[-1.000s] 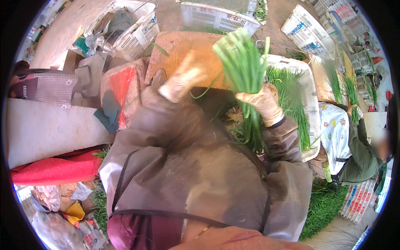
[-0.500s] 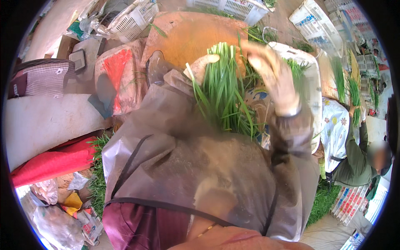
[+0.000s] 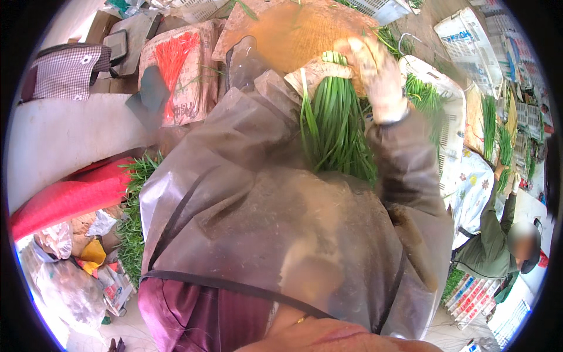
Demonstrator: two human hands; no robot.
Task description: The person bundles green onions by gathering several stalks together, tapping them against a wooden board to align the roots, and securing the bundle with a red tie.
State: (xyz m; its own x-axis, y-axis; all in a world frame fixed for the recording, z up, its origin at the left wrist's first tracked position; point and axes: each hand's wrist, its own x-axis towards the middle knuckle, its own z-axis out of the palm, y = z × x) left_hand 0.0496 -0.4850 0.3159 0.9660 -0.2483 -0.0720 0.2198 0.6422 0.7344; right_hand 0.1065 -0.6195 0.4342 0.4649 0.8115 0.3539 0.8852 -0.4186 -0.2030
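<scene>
My left hand (image 3: 324, 75) is wrapped round a bunch of green chives (image 3: 343, 120), close to its pale stem ends. The long leaves hang down toward my apron, with one pale stalk apart on the left. Beside the stem ends is my right hand (image 3: 378, 79), its fingers stretched out and smeared by motion. I see nothing held in it. Both hands are in front of an orange-brown board (image 3: 293, 29).
Red strips (image 3: 175, 56) lie on a wrapped package at the left. A white crate (image 3: 451, 117) with more chives stands at the right. Further right, a person in a green top (image 3: 489, 234) handles greens. A white board (image 3: 70, 152) and red cloth (image 3: 73, 188) are at the left.
The whole view has shifted. My left hand's fingers now show across the bunch, where mainly the thumb showed before. My right hand has come nearer the stem ends.
</scene>
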